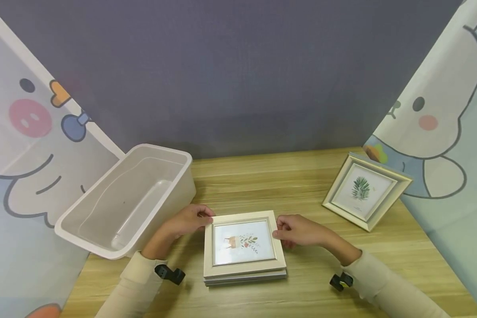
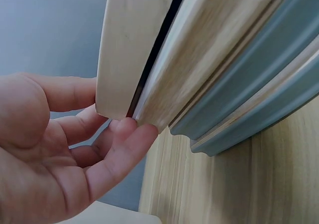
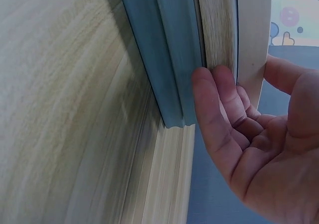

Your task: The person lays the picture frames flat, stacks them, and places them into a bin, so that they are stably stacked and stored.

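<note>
A cream picture frame (image 1: 245,266) with a plant print lies on top of a stack. Beneath it, the left wrist view shows a wood-coloured frame (image 2: 199,50) and blue-grey frame edges (image 2: 239,84). At the stack's far left corner my left hand (image 1: 191,219) pinches the cream frame, thumb on its face, with fingertips at the wood-coloured edge. My right hand (image 1: 302,230) holds the cream frame's right side between thumb and curled fingers. In the right wrist view, its fingertips (image 3: 203,77) reach the wood-coloured and blue-grey edges below.
A pale plastic bin (image 1: 175,190) stands to the left, near my left forearm. Farther right, another frame (image 1: 343,212) with a green leaf print stands tilted on the wooden table (image 1: 254,181). A dark grey panel (image 1: 242,79) closes off the back.
</note>
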`<state>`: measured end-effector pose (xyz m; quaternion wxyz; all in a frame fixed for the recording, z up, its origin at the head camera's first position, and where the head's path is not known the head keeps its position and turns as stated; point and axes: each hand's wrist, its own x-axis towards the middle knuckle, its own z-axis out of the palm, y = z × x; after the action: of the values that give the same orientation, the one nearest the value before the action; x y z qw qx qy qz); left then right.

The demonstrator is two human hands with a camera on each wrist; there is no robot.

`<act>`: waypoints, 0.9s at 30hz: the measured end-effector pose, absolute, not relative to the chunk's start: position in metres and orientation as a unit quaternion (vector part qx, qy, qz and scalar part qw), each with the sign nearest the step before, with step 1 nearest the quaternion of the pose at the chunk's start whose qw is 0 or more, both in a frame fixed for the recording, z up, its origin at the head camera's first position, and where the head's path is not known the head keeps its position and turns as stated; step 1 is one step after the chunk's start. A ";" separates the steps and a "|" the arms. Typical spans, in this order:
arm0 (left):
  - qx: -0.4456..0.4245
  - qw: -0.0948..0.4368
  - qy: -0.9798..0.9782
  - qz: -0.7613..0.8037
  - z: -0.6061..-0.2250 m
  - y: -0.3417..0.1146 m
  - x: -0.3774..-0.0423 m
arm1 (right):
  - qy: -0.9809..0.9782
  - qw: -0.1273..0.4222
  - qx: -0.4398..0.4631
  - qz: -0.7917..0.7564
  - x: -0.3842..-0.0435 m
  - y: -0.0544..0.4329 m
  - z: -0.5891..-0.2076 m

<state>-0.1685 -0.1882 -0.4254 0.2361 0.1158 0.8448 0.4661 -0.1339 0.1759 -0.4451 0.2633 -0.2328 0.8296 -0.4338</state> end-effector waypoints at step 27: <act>0.187 0.194 0.913 0.305 -0.396 -0.159 -0.180 | 0.846 0.239 -0.240 -0.412 -0.137 0.184 -0.432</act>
<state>-0.1796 -0.1594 -0.3963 0.1940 0.1871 0.9134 0.3052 -0.1370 0.1840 -0.4316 0.2388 -0.2403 0.8460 -0.4117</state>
